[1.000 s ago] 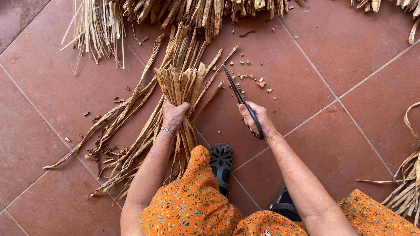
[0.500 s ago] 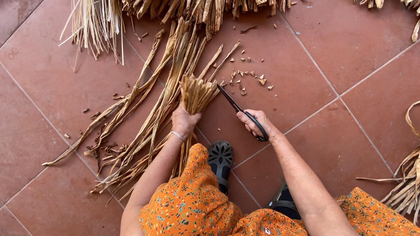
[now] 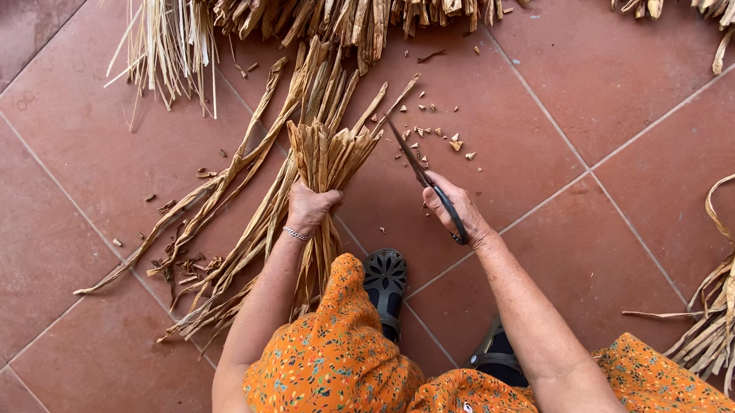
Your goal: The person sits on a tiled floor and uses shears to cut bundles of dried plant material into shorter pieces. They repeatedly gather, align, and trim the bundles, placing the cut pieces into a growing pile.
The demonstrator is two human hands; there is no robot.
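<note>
In the middle of the frame the left hand (image 3: 310, 209) is clamped around a bundle of dried leaf strips (image 3: 322, 153) stood up off the tiled floor (image 3: 56, 185), while the right hand (image 3: 454, 209) grips dark scissors (image 3: 421, 177) whose point sits just beside the bundle's ragged top. The blades work close above the gripping fingers, so a slip could nick them. The stiff strips could also splay or twist loose, leaving an uneven cut and more scraps (image 3: 440, 137) scattered on the tiles.
</note>
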